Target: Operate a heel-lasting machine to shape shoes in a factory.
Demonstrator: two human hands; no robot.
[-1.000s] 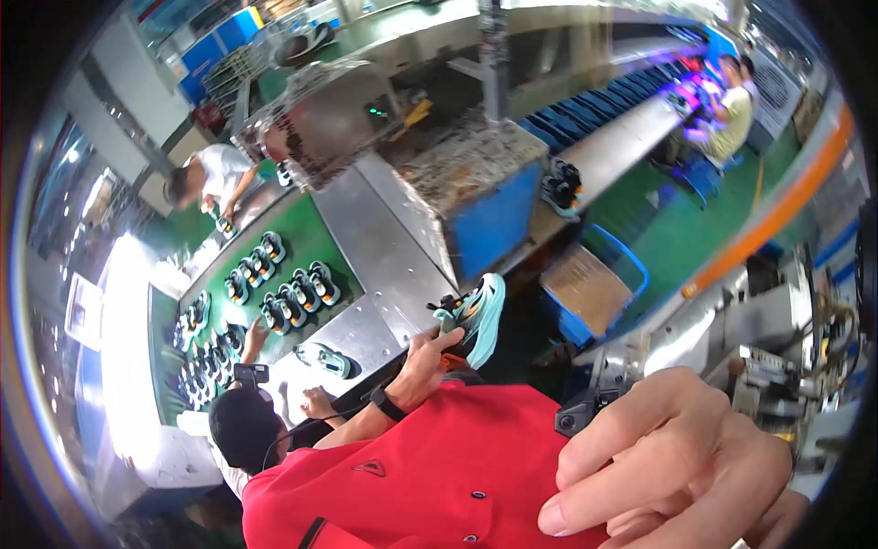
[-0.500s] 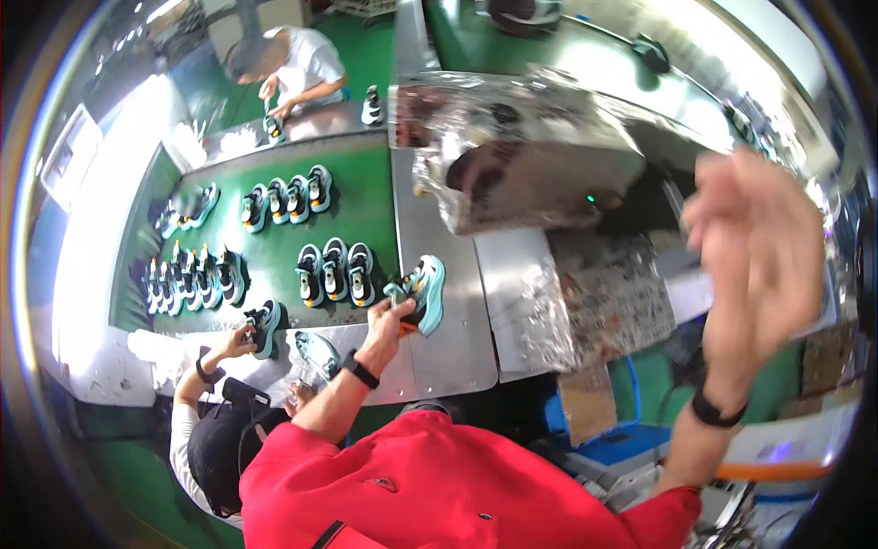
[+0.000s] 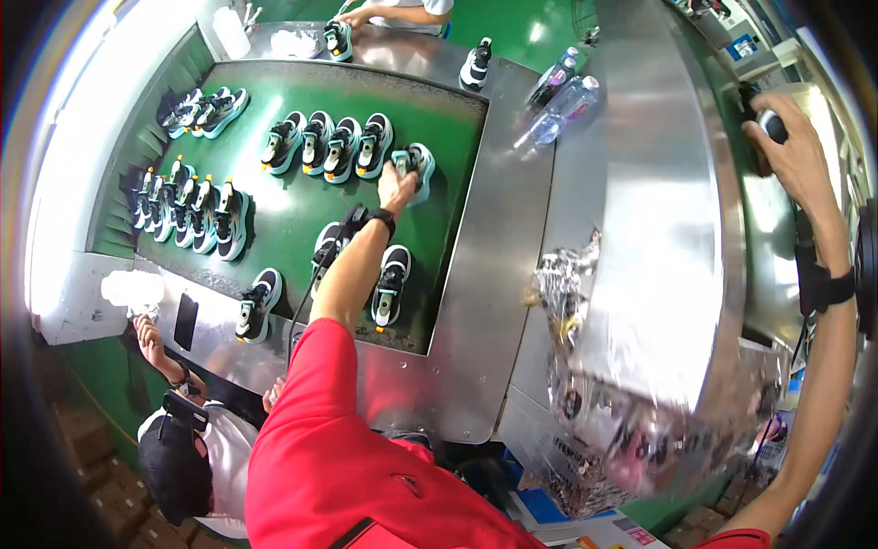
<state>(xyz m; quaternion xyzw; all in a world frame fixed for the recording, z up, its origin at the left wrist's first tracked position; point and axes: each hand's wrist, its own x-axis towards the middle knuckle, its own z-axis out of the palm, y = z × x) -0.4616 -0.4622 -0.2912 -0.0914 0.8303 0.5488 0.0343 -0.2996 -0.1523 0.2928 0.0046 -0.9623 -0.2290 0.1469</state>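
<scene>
My left hand (image 3: 396, 189) is closed on a black sneaker with a pale teal sole (image 3: 422, 172), at the right end of a row of sneakers (image 3: 342, 149) on the green belt (image 3: 302, 215). The arm passes over another sneaker, partly hiding it, beside a sneaker (image 3: 391, 285) in the nearer row. Far to the right, my right hand (image 3: 797, 151) is closed around a dark thing with a white part (image 3: 774, 126), above a second green surface. The fingers hide most of that thing, so its kind is unclear.
A metal ledge (image 3: 485, 247) borders the belt, with plastic bottles (image 3: 565, 110) and one sneaker (image 3: 476, 64). Crinkled clear film (image 3: 572, 284) hangs beside a metal housing (image 3: 649, 229). A co-worker in a black cap (image 3: 174, 467) sits near left; another person's hands (image 3: 357, 16) hold a sneaker at the far edge.
My left hand has carried its sneaker from over the near metal ledge out to the far row on the belt. My right hand, empty before, now grips the dark thing. The view has shifted.
</scene>
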